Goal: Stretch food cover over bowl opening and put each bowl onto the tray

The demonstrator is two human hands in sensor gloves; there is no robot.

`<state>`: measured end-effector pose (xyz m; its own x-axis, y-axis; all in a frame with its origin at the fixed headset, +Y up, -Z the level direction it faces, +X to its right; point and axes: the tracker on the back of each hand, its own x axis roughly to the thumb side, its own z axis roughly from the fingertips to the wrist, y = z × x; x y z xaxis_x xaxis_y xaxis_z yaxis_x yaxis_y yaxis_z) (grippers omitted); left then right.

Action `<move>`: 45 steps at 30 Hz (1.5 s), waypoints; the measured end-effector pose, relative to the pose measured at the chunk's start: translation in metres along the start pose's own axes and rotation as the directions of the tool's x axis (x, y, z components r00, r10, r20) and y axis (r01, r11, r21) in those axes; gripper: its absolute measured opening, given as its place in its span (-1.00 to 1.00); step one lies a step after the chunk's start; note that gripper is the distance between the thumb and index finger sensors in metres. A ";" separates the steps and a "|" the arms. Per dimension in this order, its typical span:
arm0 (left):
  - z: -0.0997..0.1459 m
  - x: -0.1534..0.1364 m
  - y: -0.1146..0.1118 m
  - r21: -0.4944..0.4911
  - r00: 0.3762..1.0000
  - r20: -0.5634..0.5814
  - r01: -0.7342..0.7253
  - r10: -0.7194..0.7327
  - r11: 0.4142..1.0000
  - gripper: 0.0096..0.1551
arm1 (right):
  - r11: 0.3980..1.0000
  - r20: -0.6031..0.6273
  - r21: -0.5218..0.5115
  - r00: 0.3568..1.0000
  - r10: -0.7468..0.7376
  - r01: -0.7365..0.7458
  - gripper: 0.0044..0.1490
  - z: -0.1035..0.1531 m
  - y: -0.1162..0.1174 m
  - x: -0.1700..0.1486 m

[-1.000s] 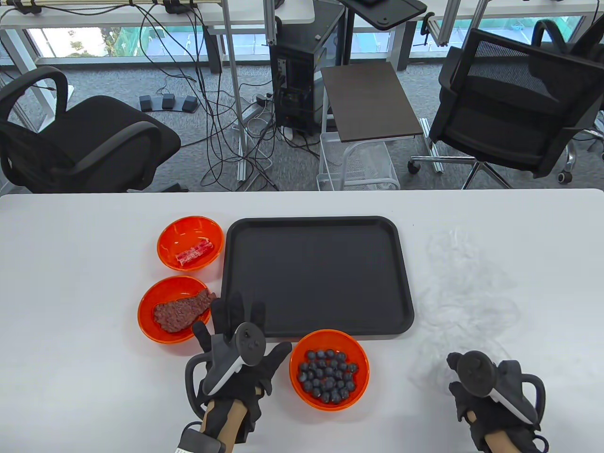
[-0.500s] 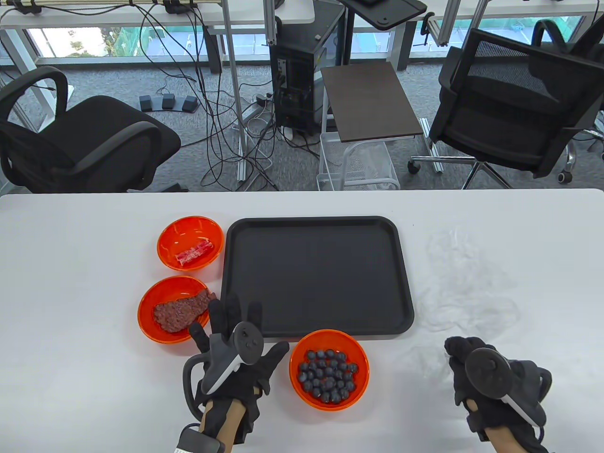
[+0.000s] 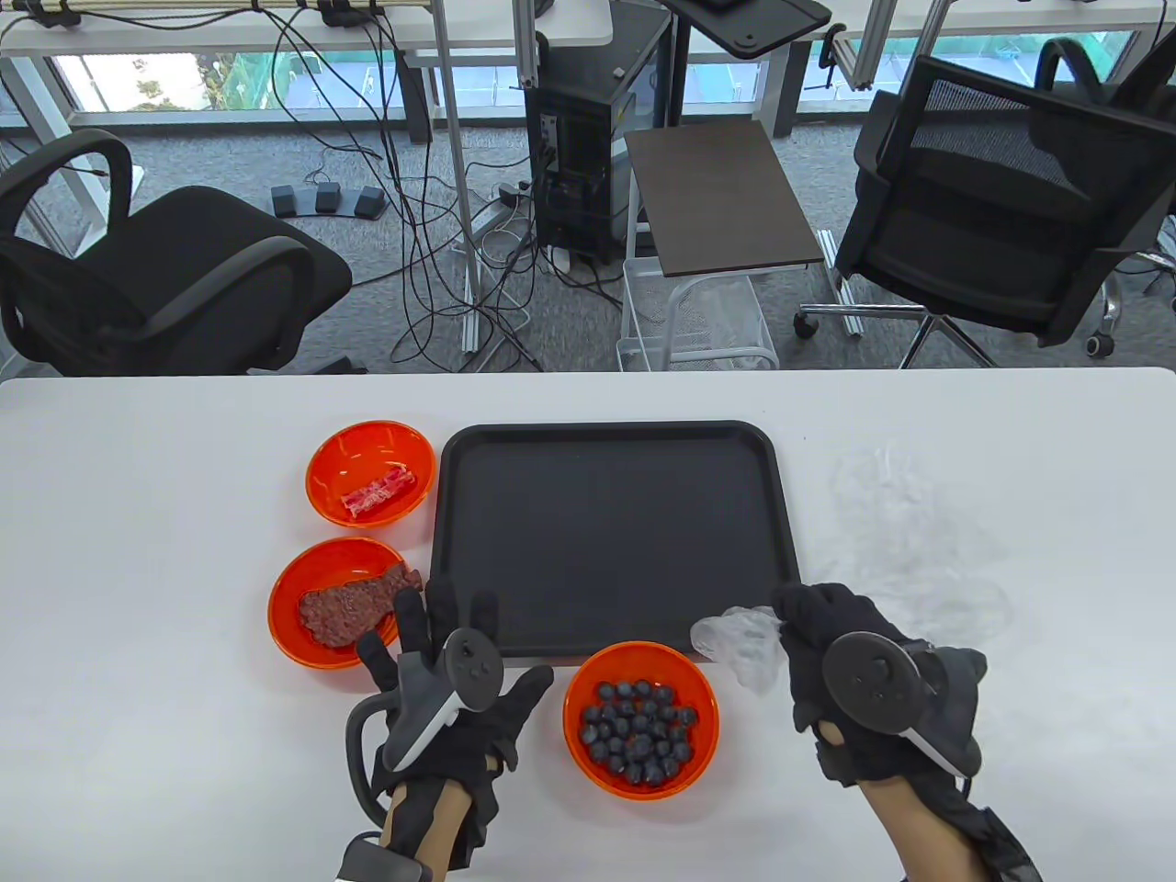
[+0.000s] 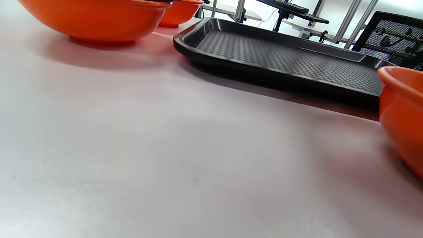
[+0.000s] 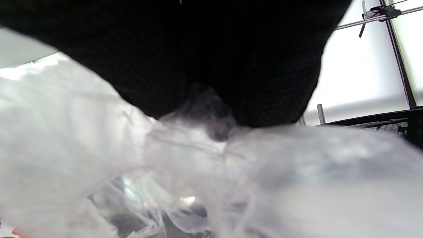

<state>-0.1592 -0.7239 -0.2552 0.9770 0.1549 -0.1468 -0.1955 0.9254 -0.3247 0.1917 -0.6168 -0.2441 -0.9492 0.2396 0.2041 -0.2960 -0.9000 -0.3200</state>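
Observation:
Three orange bowls stand on the white table: a blueberry bowl [image 3: 641,718] near the front, a minced meat bowl [image 3: 338,602] to its left and a bowl with red pieces [image 3: 370,472] behind that. The black tray [image 3: 616,537] lies empty between them. My right hand [image 3: 808,634] pinches a crumpled clear food cover [image 3: 742,646] lifted just right of the blueberry bowl; the same cover [image 5: 205,178] fills the right wrist view under the black glove. My left hand [image 3: 441,634] lies flat with straight fingers between the meat bowl and the blueberry bowl, holding nothing.
More clear food covers [image 3: 910,560] lie in a loose heap right of the tray. In the left wrist view the tray [image 4: 281,59] and the orange bowl sides [image 4: 96,19] sit low on the table. Office chairs and cables stand beyond the far table edge.
My right hand has moved left and up from the front right of the table, lifting one clear cover out of the heap toward the blueberry bowl. My left hand has barely shifted.

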 end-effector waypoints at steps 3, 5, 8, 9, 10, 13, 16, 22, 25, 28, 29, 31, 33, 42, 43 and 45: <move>0.005 0.002 0.003 -0.008 0.999 0.039 -0.031 0.031 0.999 0.15 | 0.999 0.028 -0.016 0.999 -0.037 0.037 -0.49 -0.006 0.000 0.020; 0.009 0.004 0.006 0.027 0.993 0.092 -0.075 0.073 0.997 0.13 | 0.997 0.041 -0.033 0.997 -0.062 0.063 -0.49 -0.007 0.002 0.031; 0.019 0.008 0.012 0.072 0.960 0.188 -0.224 0.208 0.972 0.13 | 0.992 0.076 -0.071 0.992 -0.097 0.102 -0.49 -0.003 0.007 0.050; 0.022 0.009 0.013 0.071 0.946 0.214 -0.266 0.246 0.961 0.11 | 0.989 0.088 -0.091 0.990 -0.111 0.119 -0.49 -0.001 0.008 0.057; 0.024 0.009 0.015 0.080 0.936 0.234 -0.288 0.262 0.954 0.08 | 0.986 0.096 -0.102 0.988 -0.119 0.129 -0.48 0.001 0.009 0.060; 0.027 0.010 0.020 0.124 0.909 0.289 -0.348 0.302 0.929 0.00 | 0.976 0.109 -0.167 0.986 -0.125 0.142 -0.48 0.008 0.014 0.073; 0.025 0.008 0.021 0.086 0.849 0.330 -0.462 0.412 0.882 -0.07 | 0.970 0.129 -0.187 0.983 -0.134 0.157 -0.48 0.014 0.020 0.080; 0.014 0.011 0.012 -0.097 0.714 0.360 -0.611 0.600 0.785 0.04 | 0.972 0.191 -0.131 0.967 -0.169 0.196 -0.47 0.023 0.038 0.089; 0.011 0.014 0.006 -0.186 0.603 0.362 -0.700 0.711 0.689 0.12 | 0.972 0.249 -0.069 0.948 -0.200 0.224 -0.47 0.028 0.048 0.095; 0.008 0.015 0.001 -0.288 0.500 0.326 -0.756 0.802 0.589 0.17 | 0.973 0.357 -0.004 0.909 -0.214 0.231 -0.48 0.032 0.056 0.101; 0.006 0.015 -0.002 -0.335 0.462 0.314 -0.764 0.829 0.552 0.17 | 0.972 0.381 0.019 0.897 -0.225 0.235 -0.48 0.035 0.059 0.105; 0.005 0.015 -0.005 -0.392 0.407 0.277 -0.779 0.870 0.489 0.13 | 0.974 0.431 0.053 0.875 -0.221 0.220 -0.48 0.038 0.063 0.111; 0.003 0.015 -0.008 -0.434 0.340 0.258 -0.795 0.904 0.423 0.01 | 0.976 0.467 0.067 0.858 -0.215 0.208 -0.49 0.040 0.067 0.116; -0.001 -0.001 -0.009 -0.344 0.255 0.194 -0.887 0.947 0.309 -0.48 | 0.938 0.433 0.108 0.834 -0.343 0.330 -0.29 0.040 0.070 0.102; -0.001 -0.002 -0.008 -0.352 0.234 0.190 -0.891 0.953 0.289 -0.49 | 0.928 0.422 0.092 0.830 -0.365 0.361 -0.30 0.039 0.068 0.097; -0.001 -0.004 -0.007 -0.368 0.194 0.203 -0.893 0.960 0.258 -0.50 | 0.891 0.354 0.031 0.828 -0.434 0.454 -0.33 0.035 0.063 0.081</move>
<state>-0.1616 -0.7311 -0.2532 0.0188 0.9885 -0.1500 -0.9548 -0.0267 -0.2962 0.0996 -0.6671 -0.2151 -0.6196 0.4601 0.6359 -0.6908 -0.7044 -0.1634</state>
